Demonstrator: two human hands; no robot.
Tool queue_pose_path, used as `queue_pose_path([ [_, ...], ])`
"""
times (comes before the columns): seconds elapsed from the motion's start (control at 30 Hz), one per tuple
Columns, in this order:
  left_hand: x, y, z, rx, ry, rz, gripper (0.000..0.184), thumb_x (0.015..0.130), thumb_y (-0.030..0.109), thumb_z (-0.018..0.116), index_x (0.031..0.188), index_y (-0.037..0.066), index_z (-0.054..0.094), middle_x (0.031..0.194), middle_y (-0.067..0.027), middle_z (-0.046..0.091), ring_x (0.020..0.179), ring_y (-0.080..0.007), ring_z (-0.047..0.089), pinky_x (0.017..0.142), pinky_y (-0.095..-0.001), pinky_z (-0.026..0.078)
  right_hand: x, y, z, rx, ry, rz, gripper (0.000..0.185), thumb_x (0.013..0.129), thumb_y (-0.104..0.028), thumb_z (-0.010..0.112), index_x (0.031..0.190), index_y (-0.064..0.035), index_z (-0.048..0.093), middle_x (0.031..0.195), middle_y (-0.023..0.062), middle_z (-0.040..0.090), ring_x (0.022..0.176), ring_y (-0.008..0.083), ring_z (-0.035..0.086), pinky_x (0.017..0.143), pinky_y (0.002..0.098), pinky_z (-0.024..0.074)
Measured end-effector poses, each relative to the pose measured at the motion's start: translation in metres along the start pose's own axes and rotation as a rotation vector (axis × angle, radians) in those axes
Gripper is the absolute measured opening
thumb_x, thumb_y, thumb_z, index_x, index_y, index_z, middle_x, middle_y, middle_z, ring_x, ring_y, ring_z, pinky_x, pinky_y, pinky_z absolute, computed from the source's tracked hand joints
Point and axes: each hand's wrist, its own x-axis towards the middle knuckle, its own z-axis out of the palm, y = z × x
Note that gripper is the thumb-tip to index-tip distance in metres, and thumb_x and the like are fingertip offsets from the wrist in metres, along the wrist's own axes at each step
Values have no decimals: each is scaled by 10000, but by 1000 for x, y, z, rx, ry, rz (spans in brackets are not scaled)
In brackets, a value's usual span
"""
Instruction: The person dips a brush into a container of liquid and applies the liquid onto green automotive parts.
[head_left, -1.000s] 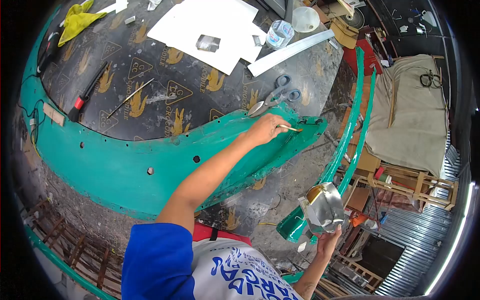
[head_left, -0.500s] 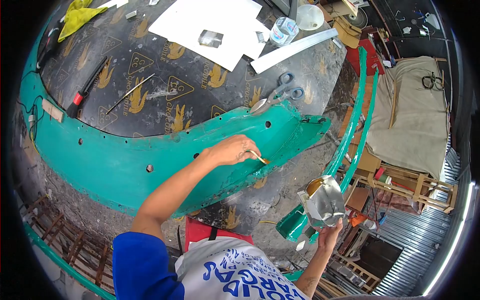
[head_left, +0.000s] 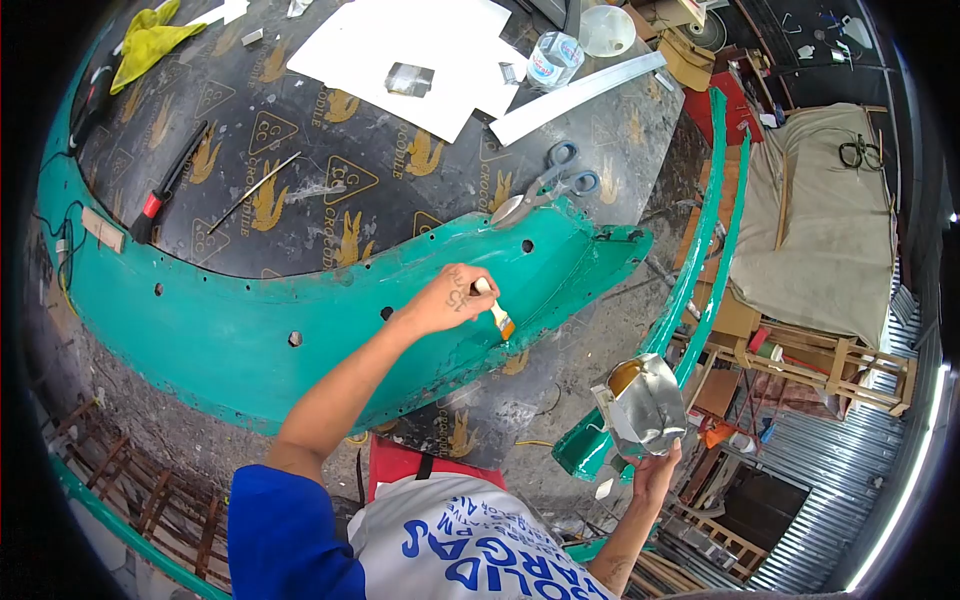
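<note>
My left hand (head_left: 450,298) is closed around the pale handle of a small paintbrush (head_left: 497,312). The brush's amber bristles touch the green curved panel (head_left: 240,330) near its lower edge. Off to the right, my right hand (head_left: 655,470) grips a cut-open, crumpled metal can (head_left: 650,408) from below, tilted, with amber liquid or residue at its opening. Grey-handled scissors (head_left: 545,185) lie across the panel's upper edge, beyond the brush. Several round holes pierce the panel.
On the dark printed board (head_left: 330,190) lie white sheets (head_left: 400,60), a thin stick (head_left: 255,192), a black-and-red tool (head_left: 170,185), a yellow cloth (head_left: 150,50) and a pale strip (head_left: 580,98). A clear tub (head_left: 555,60) stands behind. Long green strips (head_left: 697,250) lean at right.
My left hand has shifted slightly left and turned, so the brush now points more downward, its bristles lower and left along the panel. My right hand and the can have barely moved.
</note>
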Motion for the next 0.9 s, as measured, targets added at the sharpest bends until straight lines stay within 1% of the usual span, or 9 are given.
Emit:
queue_pose_path([
  [0.07, 10, -1, 13, 41, 55, 2, 185, 882, 169, 621, 866, -13, 647, 738, -96, 671, 542, -137, 620, 512, -297, 493, 0, 4, -3, -12, 29, 2, 654, 895, -542, 546, 1340, -76, 435, 1220, 121, 605, 970, 279, 673, 671, 437, 629],
  [0.2, 47, 11, 34, -38, 42, -33, 190, 887, 168, 611, 837, -14, 626, 712, -93, 662, 532, -144, 620, 505, -295, 492, -5, 5, -4, 2, -6, 3, 627, 913, -511, 542, 1325, -48, 442, 1237, 131, 601, 988, 282, 669, 679, 456, 617],
  [0.3, 56, 16, 42, -101, 109, 37, 206, 917, 191, 596, 875, -10, 611, 727, -80, 653, 558, -128, 611, 520, -282, 488, -7, 6, -4, 13, 5, -4, 619, 913, -507, 545, 1322, -53, 445, 1241, 132, 597, 996, 286, 666, 683, 460, 617],
  [0.37, 51, 14, 48, -193, 270, 177, 219, 957, 210, 567, 946, -5, 606, 746, -58, 634, 607, -108, 597, 542, -269, 479, -7, 7, -10, -5, -18, 1, 621, 911, -502, 552, 1326, -53, 443, 1244, 134, 592, 1014, 286, 658, 691, 457, 617],
  [0.5, 3, -10, 55, -128, 233, 206, 225, 986, 218, 533, 992, 4, 603, 757, -44, 615, 648, -98, 582, 560, -266, 471, -6, 10, -10, 13, -29, 12, 609, 917, -480, 551, 1329, -46, 440, 1241, 141, 590, 1028, 284, 652, 692, 452, 618],
  [0.57, -21, -22, 55, -159, 255, 89, 220, 990, 212, 520, 1000, 11, 611, 755, -59, 615, 657, -106, 588, 558, -271, 470, -8, 11, -1, -18, 4, -13, 650, 905, -531, 544, 1318, -37, 453, 1192, 123, 623, 947, 274, 680, 652, 414, 626],
  [0.67, -41, -20, 40, -16, 199, -31, 210, 983, 207, 529, 963, 11, 602, 730, -66, 611, 636, -113, 585, 562, -276, 474, -6, 16, -6, -11, 8, -8, 660, 907, -527, 542, 1321, -21, 448, 1197, 124, 621, 949, 271, 680, 643, 399, 627],
  [0.77, -29, 2, 21, 55, 179, -61, 213, 971, 204, 544, 910, 3, 580, 686, -70, 601, 602, -119, 579, 558, -277, 473, -7, 14, -2, -12, -12, -6, 650, 909, -521, 543, 1325, -31, 448, 1210, 126, 615, 959, 266, 675, 638, 388, 627],
  [0.9, 30, 11, 29, -1, 117, 51, 229, 946, 193, 536, 858, -17, 554, 654, -83, 619, 518, -141, 605, 473, -290, 484, -12, 15, 2, 21, 2, -26, 622, 910, -504, 549, 1332, -59, 442, 1213, 126, 609, 972, 265, 671, 623, 387, 630],
])
